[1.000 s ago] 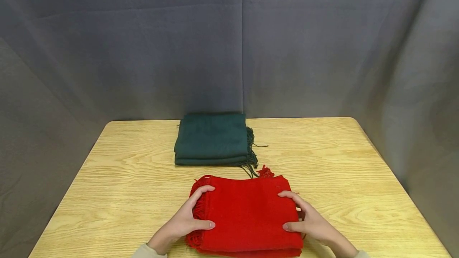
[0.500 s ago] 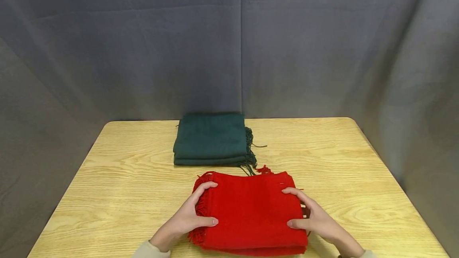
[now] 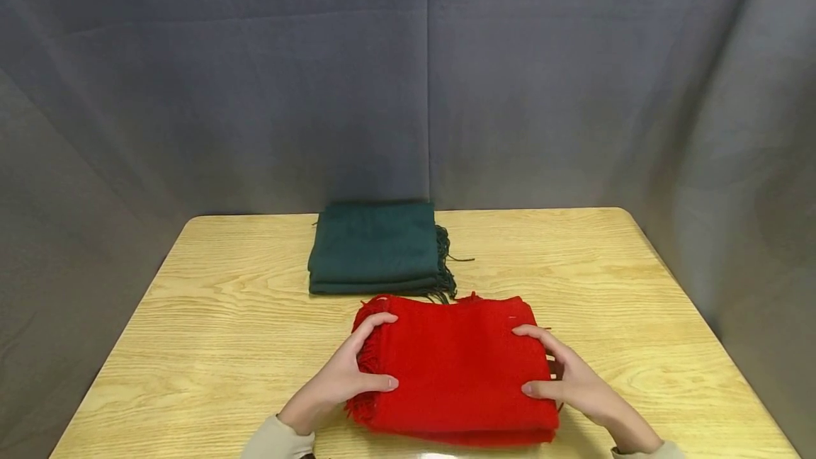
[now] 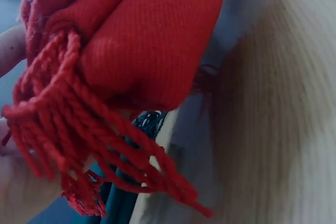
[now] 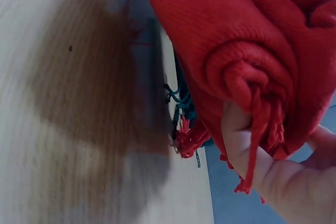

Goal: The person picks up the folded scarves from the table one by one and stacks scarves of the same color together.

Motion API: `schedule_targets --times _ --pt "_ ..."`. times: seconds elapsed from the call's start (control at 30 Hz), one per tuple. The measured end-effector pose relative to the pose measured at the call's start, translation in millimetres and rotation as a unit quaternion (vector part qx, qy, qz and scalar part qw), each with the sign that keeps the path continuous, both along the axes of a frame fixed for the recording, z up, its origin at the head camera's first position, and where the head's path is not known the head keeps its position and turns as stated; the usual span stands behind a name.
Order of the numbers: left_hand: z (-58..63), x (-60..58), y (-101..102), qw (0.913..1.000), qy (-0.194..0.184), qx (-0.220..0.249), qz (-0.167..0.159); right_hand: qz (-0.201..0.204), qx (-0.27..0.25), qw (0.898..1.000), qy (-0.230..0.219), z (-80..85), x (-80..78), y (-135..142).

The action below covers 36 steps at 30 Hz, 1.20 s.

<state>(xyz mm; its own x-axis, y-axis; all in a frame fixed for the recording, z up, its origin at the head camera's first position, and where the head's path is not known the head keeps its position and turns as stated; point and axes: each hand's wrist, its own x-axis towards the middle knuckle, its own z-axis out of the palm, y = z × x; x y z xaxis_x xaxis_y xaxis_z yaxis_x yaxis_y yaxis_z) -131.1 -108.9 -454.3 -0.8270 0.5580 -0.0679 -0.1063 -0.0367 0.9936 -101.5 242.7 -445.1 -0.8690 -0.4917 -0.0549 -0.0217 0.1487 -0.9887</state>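
A folded red scarf with fringe along its left side is held between my two hands, raised off the table. My left hand grips its left end, thumb and index finger on top; in the left wrist view red fringe hangs over that hand and hides most of its fingers. At the right end my right hand grips the scarf, thumb and index on the upper face. Beneath, other fingers tuck under the rolled layers in the right wrist view. Behind it lies a folded dark green scarf.
The light wooden table carries both scarves' surroundings, with its far edge against a grey curtain. Dark green fringe spreads from the right side of the green scarf. A shadow of the raised scarf falls on the wood.
Both hands have carried the red scarf slightly to the right and farther from me, up toward the green one. It now covers part of the green fringe. The green scarf stays put.
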Motion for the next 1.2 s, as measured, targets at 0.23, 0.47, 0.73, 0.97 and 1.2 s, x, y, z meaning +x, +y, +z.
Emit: schedule_targets --times 0.23,0.47,0.73,0.97,1.2 --pt "4.4 -7.8 8 0.9997 0.024 -0.008 -0.006 -0.015 0.016 0.999 0.028 4.8 -3.9 8" --pt "8.5 -13.4 16 0.9994 0.033 -0.006 -0.005 -0.029 0.037 0.998 0.047 7.8 -8.5 13" --pt "10.8 -21.6 30 0.9992 0.037 -0.01 0.006 -0.036 0.031 0.997 0.055 11.7 -12.2 25" --pt "13.8 -31.4 43 0.9985 0.054 -0.008 0.01 -0.031 0.013 0.999 0.04 18.0 -18.2 36" --pt "23.3 -41.0 53 0.9977 0.066 -0.012 0.001 -0.032 -0.002 0.999 0.029 21.3 -24.9 46"
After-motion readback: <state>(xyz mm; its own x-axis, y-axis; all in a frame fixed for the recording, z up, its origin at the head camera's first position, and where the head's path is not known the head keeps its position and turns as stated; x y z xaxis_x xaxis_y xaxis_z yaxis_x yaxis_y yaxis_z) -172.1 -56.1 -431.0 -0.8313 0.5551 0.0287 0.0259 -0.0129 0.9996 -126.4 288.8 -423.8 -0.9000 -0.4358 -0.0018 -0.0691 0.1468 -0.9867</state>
